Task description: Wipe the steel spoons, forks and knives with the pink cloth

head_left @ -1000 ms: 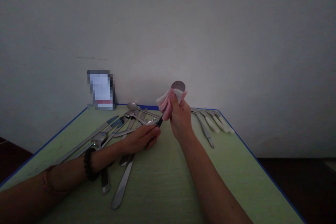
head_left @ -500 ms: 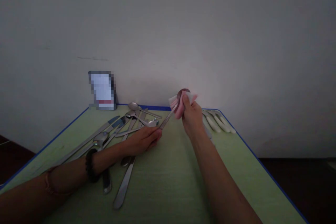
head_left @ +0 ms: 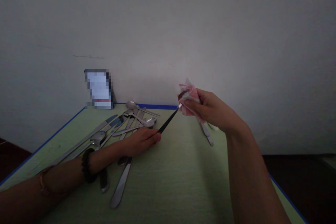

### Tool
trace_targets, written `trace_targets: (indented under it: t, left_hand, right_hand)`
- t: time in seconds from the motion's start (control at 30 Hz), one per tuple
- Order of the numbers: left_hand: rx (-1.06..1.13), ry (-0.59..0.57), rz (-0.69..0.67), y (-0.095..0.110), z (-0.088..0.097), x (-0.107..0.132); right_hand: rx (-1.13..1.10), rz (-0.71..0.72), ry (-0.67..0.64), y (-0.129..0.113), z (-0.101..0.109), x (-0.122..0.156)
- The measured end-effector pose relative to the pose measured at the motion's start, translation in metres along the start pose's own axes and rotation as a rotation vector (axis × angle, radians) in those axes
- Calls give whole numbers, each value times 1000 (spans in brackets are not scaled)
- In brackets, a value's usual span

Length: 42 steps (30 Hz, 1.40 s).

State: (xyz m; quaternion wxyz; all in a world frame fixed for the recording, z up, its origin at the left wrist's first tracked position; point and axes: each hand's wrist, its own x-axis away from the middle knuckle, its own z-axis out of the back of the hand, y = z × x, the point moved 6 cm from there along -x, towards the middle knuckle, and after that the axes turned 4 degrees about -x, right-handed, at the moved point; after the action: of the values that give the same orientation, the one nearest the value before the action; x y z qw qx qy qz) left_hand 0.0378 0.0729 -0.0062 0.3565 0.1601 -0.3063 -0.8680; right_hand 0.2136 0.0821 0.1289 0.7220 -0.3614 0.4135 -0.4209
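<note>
My left hand (head_left: 143, 141) is closed around the handle end of a metal spoon (head_left: 169, 120), which slants up and to the right above the table. At the spoon's other end, my right hand (head_left: 216, 110) pinches a pink and white cloth (head_left: 193, 95) around the bowl. Part of the bowl's dark curve shows at the left of the cloth; the rest is hidden. Beneath and around my left forearm lies a loose pile of metal cutlery, including a spoon (head_left: 98, 136) and a long flat handle (head_left: 121, 185).
A phone-like device (head_left: 99, 89) with a lit, blurred screen leans on the wall at the back left. A metal piece of cutlery (head_left: 207, 135) lies under my right hand. The green table (head_left: 168, 189) has a blue edge and meets the wall behind.
My right hand has turned, its wrist swinging to the right, and the cloth now wraps over the bowl differently. The spoon has rolled and its handle looks darker. My left hand stays nearly in place.
</note>
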Motion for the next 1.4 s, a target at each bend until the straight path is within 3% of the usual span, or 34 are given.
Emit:
trace_targets:
  t: [0.23, 0.43, 0.73, 0.87, 1.03, 1.17, 1.3, 1.4]
  left_hand:
    - [21, -23, 11, 2, -1, 1]
    - [16, -59, 19, 5, -2, 1]
    - [52, -63, 7, 7, -3, 1]
    - [86, -46, 50, 5, -3, 0]
    - [107, -26, 85, 5, -2, -2]
    - [103, 3, 111, 2, 1, -2]
    - [113, -58, 66, 2, -1, -1]
    - [130, -86, 44, 4, -1, 0]
  right_hand:
    - [-254, 47, 118, 7, -17, -9]
    - [-503, 81, 371, 29, -44, -23]
    - [-609, -39, 567, 59, -62, -20]
    - [-687, -108, 572, 70, -77, -21]
    - [-809, -173, 472, 79, -93, -24]
    - [-816, -182, 435, 83, -85, -24]
    - [-684, -142, 461, 79, -55, -22]
    - [-660, -126, 355, 71, -38, -20]
